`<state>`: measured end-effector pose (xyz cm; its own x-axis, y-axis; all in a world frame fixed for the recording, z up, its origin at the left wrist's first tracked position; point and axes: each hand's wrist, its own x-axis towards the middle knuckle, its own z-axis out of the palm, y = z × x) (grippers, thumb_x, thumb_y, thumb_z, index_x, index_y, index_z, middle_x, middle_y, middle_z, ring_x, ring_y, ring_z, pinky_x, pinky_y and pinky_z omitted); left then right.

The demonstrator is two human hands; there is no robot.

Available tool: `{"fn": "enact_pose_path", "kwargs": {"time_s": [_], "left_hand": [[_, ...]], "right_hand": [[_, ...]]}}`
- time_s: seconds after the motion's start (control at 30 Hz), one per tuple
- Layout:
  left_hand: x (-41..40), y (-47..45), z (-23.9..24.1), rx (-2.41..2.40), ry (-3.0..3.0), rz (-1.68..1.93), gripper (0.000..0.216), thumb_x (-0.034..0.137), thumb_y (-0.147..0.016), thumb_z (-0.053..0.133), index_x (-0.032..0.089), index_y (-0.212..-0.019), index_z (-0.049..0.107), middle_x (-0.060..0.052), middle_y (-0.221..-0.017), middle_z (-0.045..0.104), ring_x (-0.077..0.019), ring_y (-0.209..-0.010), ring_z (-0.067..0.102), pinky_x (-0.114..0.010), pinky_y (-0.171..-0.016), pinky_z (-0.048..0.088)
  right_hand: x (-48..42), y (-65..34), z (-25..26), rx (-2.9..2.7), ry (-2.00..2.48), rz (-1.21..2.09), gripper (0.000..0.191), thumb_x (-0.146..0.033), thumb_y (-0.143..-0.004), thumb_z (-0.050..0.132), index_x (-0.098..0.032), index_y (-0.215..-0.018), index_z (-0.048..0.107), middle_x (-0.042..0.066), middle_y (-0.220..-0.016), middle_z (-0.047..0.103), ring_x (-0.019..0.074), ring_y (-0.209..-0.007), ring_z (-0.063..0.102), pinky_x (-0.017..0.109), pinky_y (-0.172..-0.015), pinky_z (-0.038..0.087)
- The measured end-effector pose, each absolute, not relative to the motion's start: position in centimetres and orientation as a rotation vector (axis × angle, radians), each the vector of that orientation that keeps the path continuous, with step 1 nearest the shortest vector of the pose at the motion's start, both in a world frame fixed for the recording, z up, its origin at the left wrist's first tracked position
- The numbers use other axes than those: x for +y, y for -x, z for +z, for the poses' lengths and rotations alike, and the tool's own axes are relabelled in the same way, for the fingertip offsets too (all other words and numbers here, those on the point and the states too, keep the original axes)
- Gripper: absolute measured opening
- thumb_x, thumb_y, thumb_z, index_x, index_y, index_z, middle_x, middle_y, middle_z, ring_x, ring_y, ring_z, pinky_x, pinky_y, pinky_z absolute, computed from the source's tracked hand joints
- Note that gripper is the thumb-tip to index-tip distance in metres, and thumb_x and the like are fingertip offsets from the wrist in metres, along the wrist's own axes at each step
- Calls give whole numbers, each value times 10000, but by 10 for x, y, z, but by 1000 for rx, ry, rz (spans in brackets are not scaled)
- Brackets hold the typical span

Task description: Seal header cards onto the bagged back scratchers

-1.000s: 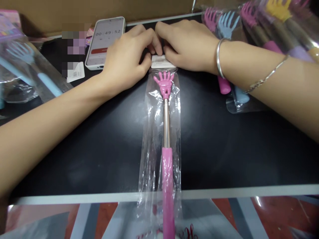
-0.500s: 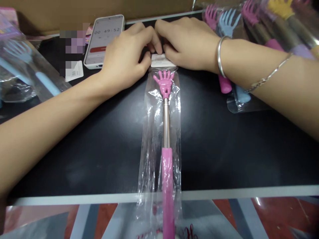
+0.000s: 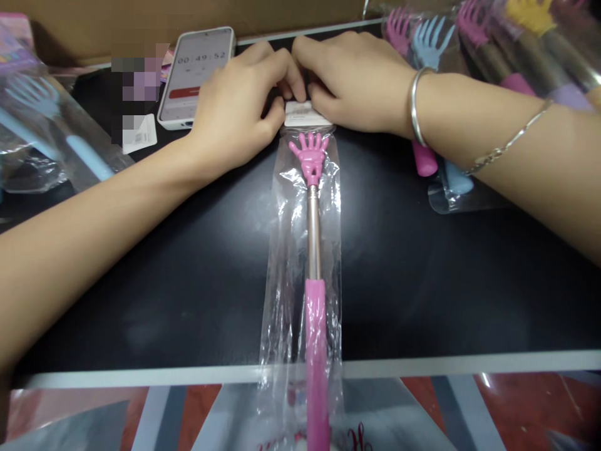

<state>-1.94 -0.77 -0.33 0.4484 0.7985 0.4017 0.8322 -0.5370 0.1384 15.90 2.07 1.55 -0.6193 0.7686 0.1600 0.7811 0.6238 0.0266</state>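
A pink hand-shaped back scratcher with a metal shaft lies in a clear plastic bag. Its handle reaches past the table's near edge. At the bag's far end is a small white card. My left hand is closed at the card's left corner, thumb and bent index finger against it. On the right corner, my right hand is closed too, its curled fingers pressed on the card. The card's far side is hidden by my fingers.
A phone showing a timer lies behind my left hand. Bagged blue scratchers are at the left, near a white tag. Several more, including a yellow one, lie at the far right. The table's pale front edge runs across the view.
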Motion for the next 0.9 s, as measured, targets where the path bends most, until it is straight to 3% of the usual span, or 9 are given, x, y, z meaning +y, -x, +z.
{"fn": "enact_pose_path", "kwargs": {"time_s": [0.27,0.5,0.6,0.77,0.9], "left_hand": [[-4,23,-4,-1431,2628,-613,387,75,-825,480,237,-1110,686,-63,-1110,653,-295,-1075,621,-436,-893,482],[-6,21,-2,-1470,2623,-630,421,88,-817,465,281,-1123,679,-58,-1136,665,-280,-1082,615,-423,-858,448],[-6,21,-2,-1468,2626,-626,420,91,-815,463,277,-1130,669,-59,-1144,662,-281,-1089,615,-424,-852,446],[-6,22,-2,-1483,2629,-599,421,99,-830,468,276,-1149,679,-57,-1151,645,-276,-1072,629,-408,-844,452],[-7,22,-3,-1458,2596,-647,433,69,-828,488,267,-1155,692,-58,-1133,648,-278,-1034,648,-397,-831,472]], "right_hand": [[21,-160,15,-2720,1300,-163,501,-300,-948,300,-149,-1385,492,110,-1292,628,378,-1241,598,591,-986,497],[20,-159,15,-2736,1409,-211,674,-407,-833,150,-285,-1433,433,63,-1385,601,259,-1286,577,419,-1040,480],[20,-159,15,-2738,1398,-212,643,-386,-855,170,-267,-1428,436,69,-1376,603,277,-1288,579,450,-1041,486],[21,-159,15,-2725,1317,-156,511,-304,-948,277,-152,-1396,469,117,-1323,611,383,-1274,575,601,-1006,484],[20,-159,15,-2716,1306,-160,465,-289,-963,312,-156,-1370,493,124,-1296,627,389,-1251,592,609,-981,499]]}}
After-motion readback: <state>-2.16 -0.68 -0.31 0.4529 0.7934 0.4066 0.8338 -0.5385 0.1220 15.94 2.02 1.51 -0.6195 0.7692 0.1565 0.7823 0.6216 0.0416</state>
